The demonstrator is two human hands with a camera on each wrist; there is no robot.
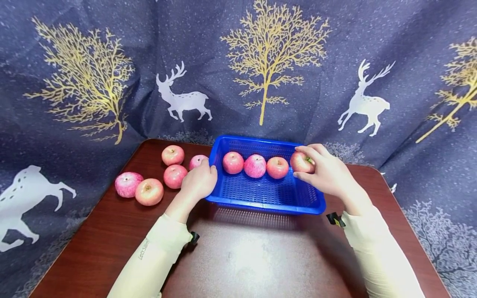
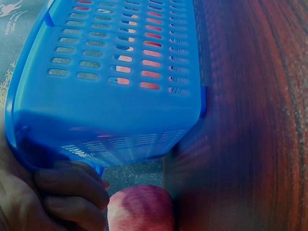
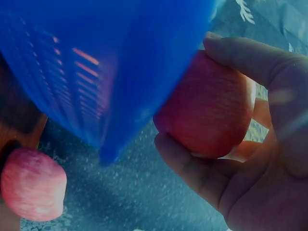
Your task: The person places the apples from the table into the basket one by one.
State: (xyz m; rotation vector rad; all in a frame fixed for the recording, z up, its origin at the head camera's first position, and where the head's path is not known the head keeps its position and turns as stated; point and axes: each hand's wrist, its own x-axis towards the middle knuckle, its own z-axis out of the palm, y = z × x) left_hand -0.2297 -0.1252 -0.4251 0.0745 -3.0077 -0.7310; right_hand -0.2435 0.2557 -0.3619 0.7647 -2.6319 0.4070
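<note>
A blue plastic basket [image 1: 261, 207] with slotted walls stands on the table, with a row of three apples [image 1: 255, 166] inside. The left hand [image 1: 200, 180] grips the basket's left rim; in the left wrist view its fingers [image 2: 77, 185] curl over the edge. At the right end, the right hand [image 1: 326, 169] holds a red apple [image 1: 301, 162] by its sides, thumb and fingers spread round it. The right wrist view shows this held apple [image 3: 209, 108] close against the basket wall [image 3: 144, 62], which hides part of it.
Several loose apples [image 1: 149, 192] lie on the brown table [image 1: 93, 248] left of the basket, one [image 1: 197, 160] partly behind the left hand. Another apple [image 3: 33, 185] shows low in the right wrist view. A dark cloth [image 1: 238, 62] with trees and deer hangs behind the table.
</note>
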